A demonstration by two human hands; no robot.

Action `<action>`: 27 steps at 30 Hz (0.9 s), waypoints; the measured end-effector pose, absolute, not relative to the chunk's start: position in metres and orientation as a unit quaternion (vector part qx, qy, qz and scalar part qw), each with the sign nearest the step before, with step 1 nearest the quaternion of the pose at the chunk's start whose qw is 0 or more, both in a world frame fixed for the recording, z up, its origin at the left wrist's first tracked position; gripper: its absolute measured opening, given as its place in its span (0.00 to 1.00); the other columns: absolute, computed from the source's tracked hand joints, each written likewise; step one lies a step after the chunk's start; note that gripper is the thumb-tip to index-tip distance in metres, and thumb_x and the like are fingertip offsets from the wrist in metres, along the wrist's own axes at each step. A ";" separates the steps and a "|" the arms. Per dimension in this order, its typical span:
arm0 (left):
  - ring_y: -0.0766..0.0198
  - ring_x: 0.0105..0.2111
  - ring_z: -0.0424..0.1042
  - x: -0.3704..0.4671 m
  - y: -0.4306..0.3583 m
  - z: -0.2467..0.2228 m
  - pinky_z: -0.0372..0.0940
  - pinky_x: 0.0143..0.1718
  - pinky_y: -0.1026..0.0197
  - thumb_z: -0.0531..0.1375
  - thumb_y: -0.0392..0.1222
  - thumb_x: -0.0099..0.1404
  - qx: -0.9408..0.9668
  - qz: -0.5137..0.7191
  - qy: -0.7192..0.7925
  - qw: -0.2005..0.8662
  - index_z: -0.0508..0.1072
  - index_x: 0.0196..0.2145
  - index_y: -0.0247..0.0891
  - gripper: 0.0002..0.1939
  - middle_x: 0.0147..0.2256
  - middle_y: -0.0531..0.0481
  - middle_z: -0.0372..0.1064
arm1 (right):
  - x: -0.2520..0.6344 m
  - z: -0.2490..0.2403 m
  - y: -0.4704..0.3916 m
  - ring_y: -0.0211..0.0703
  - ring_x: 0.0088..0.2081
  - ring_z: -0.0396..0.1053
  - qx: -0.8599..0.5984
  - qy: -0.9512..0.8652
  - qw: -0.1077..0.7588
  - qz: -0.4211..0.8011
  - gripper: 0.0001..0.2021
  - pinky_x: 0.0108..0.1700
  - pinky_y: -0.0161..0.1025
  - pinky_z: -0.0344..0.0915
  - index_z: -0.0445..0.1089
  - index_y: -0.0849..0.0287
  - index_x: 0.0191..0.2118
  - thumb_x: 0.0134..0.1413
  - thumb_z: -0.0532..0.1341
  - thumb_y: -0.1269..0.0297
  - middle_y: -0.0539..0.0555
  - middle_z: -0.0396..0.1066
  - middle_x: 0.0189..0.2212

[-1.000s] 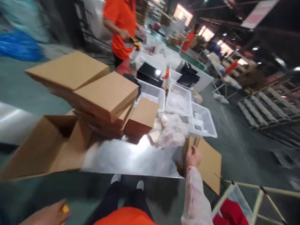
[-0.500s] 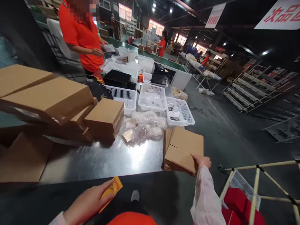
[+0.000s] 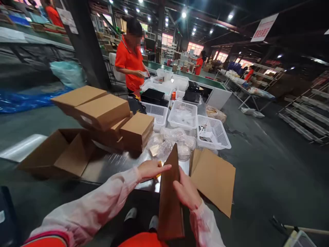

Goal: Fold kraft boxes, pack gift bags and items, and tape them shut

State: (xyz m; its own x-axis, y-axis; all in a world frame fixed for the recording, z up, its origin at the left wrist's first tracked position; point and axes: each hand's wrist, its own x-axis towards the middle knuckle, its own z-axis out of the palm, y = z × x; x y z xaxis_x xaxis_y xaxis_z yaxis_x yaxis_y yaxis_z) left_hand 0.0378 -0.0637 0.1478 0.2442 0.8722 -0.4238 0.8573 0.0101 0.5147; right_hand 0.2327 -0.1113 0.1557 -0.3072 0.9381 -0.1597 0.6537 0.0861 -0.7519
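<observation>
Brown cardboard (image 3: 169, 204): the right hand (image 3: 188, 190) grips its right side; the left hand (image 3: 149, 169), at its left, holds a yellow item (image 3: 159, 164).

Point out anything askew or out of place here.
The top cardboard sheet at right looks askew, twisted out of line with the sheets beneath. Blue plastic lies crumpled on the floor at left, perhaps out of place.

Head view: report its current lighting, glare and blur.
Head view: white glare on the metal table below the left hand; head view: ceiling lamps bright against a dark roof; head view: cardboard in the right hand, its near face shaded; head view: far-right rack soft.
</observation>
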 end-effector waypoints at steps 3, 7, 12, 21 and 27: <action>0.50 0.36 0.76 0.033 -0.049 0.128 0.61 0.34 0.58 0.40 0.77 0.62 0.684 -0.003 0.630 0.368 0.76 0.26 0.37 0.43 0.31 0.40 0.77 | 0.198 0.129 -0.111 0.55 0.39 0.74 -0.548 -0.714 0.165 0.403 0.29 0.44 0.46 0.67 0.62 0.56 0.60 0.49 0.58 0.67 0.56 0.76 0.37; 0.52 0.37 0.76 0.011 -0.038 0.110 0.60 0.33 0.59 0.50 0.77 0.58 0.637 -0.006 0.645 0.423 0.79 0.31 0.38 0.38 0.32 0.44 0.79 | 0.168 0.091 -0.122 0.52 0.38 0.74 -0.534 -0.660 0.207 0.486 0.33 0.39 0.46 0.70 0.54 0.51 0.66 0.54 0.60 0.58 0.58 0.72 0.49; 0.54 0.37 0.77 -0.002 -0.036 0.109 0.62 0.34 0.61 0.52 0.74 0.60 0.644 0.034 0.635 0.425 0.81 0.38 0.41 0.35 0.32 0.49 0.79 | 0.175 0.059 -0.120 0.49 0.35 0.74 -0.571 -0.538 0.250 0.567 0.35 0.31 0.46 0.72 0.53 0.54 0.66 0.56 0.56 0.43 0.62 0.65 0.55; 0.46 0.47 0.75 0.017 -0.042 0.141 0.68 0.45 0.53 0.54 0.43 0.62 0.725 -0.002 0.658 0.204 0.80 0.45 0.37 0.19 0.44 0.36 0.78 | 0.160 0.116 -0.137 0.56 0.38 0.73 -0.284 -0.953 0.026 0.104 0.20 0.67 0.67 0.43 0.78 0.61 0.36 0.52 0.59 0.48 0.58 0.76 0.26; 0.40 0.46 0.76 -0.014 -0.047 0.155 0.70 0.46 0.47 0.57 0.39 0.60 0.780 -0.073 0.594 0.183 0.81 0.42 0.34 0.16 0.43 0.31 0.77 | 0.111 0.149 -0.128 0.51 0.38 0.78 -0.391 -0.867 -0.237 0.198 0.13 0.44 0.43 0.72 0.80 0.56 0.41 0.49 0.64 0.63 0.56 0.80 0.34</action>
State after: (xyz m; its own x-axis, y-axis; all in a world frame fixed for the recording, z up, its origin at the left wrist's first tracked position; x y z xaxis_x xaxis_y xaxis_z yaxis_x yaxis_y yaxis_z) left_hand -0.0142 -0.0471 0.1555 0.2843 0.8997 -0.3313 0.9533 -0.2284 0.1978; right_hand 0.1108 -0.1275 0.1493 -0.5824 0.5838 -0.5657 0.7712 0.6168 -0.1575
